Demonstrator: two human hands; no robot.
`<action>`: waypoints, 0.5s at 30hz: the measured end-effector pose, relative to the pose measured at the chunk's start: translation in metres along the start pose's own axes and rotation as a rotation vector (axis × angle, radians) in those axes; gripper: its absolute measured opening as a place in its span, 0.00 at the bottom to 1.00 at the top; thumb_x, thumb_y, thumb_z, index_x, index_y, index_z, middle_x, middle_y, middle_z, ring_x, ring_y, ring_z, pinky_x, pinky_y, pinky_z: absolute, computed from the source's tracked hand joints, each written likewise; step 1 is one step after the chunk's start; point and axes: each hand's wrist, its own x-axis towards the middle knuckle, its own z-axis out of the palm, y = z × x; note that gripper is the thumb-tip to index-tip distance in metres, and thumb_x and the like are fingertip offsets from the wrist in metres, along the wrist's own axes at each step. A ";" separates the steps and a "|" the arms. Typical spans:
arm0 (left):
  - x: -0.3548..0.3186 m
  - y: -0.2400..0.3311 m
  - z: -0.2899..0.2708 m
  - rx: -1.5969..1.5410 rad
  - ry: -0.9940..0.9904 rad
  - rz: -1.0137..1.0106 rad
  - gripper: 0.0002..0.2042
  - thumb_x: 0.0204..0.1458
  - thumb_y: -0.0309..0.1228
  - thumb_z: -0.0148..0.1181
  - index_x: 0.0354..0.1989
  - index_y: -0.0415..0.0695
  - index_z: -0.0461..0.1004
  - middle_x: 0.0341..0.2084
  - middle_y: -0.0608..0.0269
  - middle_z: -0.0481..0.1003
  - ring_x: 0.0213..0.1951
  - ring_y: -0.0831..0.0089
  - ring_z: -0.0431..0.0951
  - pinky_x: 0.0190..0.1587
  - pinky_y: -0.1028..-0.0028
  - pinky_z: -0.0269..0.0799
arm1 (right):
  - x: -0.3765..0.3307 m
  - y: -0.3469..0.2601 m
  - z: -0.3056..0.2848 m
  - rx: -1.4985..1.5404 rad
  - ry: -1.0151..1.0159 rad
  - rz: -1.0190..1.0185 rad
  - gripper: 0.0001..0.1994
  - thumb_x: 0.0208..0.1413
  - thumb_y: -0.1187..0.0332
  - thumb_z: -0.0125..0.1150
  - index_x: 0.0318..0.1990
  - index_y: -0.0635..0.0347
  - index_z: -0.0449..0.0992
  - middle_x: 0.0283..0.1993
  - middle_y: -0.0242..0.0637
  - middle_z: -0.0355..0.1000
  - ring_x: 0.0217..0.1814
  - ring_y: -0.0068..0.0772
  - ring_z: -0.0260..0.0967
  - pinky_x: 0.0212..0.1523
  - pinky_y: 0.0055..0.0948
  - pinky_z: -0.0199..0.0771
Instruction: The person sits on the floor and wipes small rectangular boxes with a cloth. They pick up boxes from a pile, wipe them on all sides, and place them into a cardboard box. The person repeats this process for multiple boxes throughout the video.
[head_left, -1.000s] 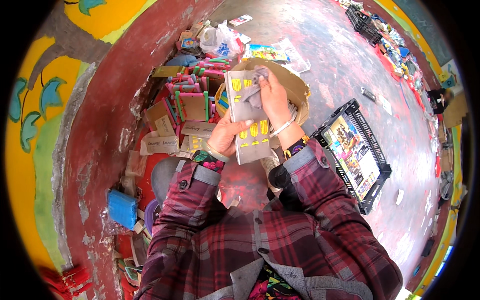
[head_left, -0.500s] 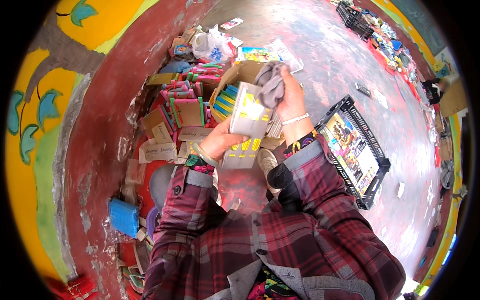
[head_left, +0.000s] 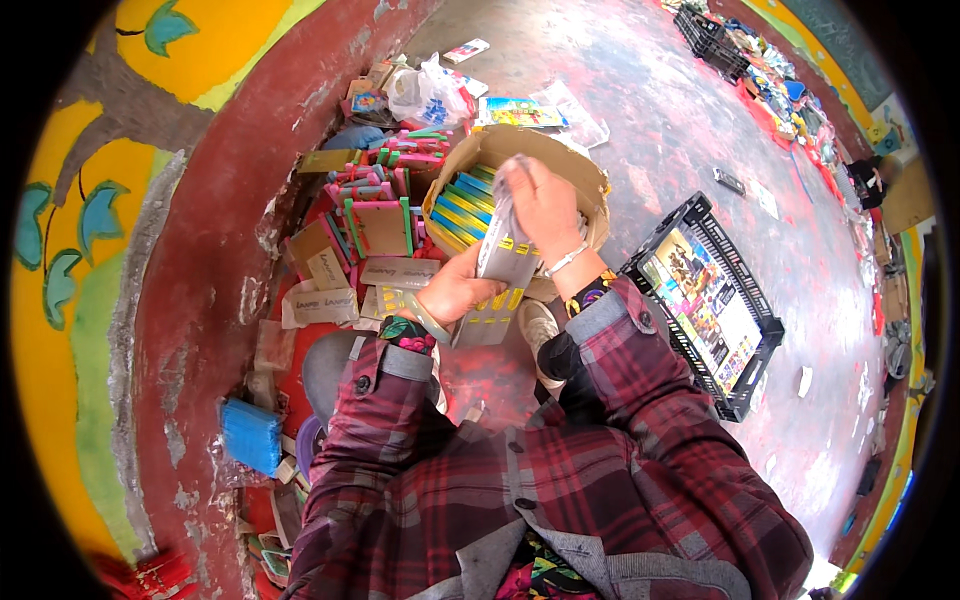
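Note:
My left hand (head_left: pixel 452 293) grips the lower edge of a stack of flat grey packets with yellow marks (head_left: pixel 490 312), held in front of my chest. My right hand (head_left: pixel 545 208) holds one such grey packet (head_left: pixel 503 243) by its top, lifted off the stack and tilted over an open cardboard box (head_left: pixel 590 186). Inside the box stand several yellow, blue and green packets (head_left: pixel 458 208) on edge. Both forearms wear red plaid sleeves, and a bracelet sits on each wrist.
A black plastic crate (head_left: pixel 757 311) with colourful printed packs stands at my right. Pink and green framed boards (head_left: pixel 380 215) and cardboard pieces lie left of the box by the red wall. A white plastic bag (head_left: pixel 428 92) lies beyond. A blue bundle (head_left: pixel 250 436) lies lower left.
My right hand has pulled one grey packet off the stack and carried it forward over the cardboard box. My view has tipped closer to the box.

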 end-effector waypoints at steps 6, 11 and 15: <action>0.002 -0.001 -0.010 -0.254 0.167 0.047 0.27 0.45 0.17 0.53 0.57 0.40 0.59 0.48 0.61 0.69 0.49 0.72 0.69 0.53 0.72 0.62 | 0.032 0.022 -0.033 1.138 0.412 0.705 0.20 0.62 0.55 0.42 0.41 0.65 0.71 0.36 0.38 0.73 0.33 0.33 0.72 0.37 0.33 0.73; 0.009 0.007 -0.021 -0.743 0.170 0.199 0.20 0.58 0.36 0.45 0.58 0.43 0.58 0.52 0.57 0.66 0.52 0.63 0.68 0.54 0.62 0.65 | 0.023 0.015 -0.033 1.188 0.137 0.517 0.20 0.63 0.55 0.40 0.46 0.64 0.69 0.41 0.41 0.73 0.42 0.37 0.72 0.44 0.34 0.72; 0.012 0.001 -0.017 -0.896 0.174 0.247 0.25 0.61 0.49 0.32 0.60 0.45 0.56 0.56 0.58 0.62 0.55 0.62 0.65 0.56 0.61 0.63 | -0.003 -0.010 0.007 0.365 -0.421 0.148 0.22 0.61 0.55 0.42 0.53 0.65 0.65 0.52 0.49 0.67 0.54 0.47 0.65 0.54 0.37 0.64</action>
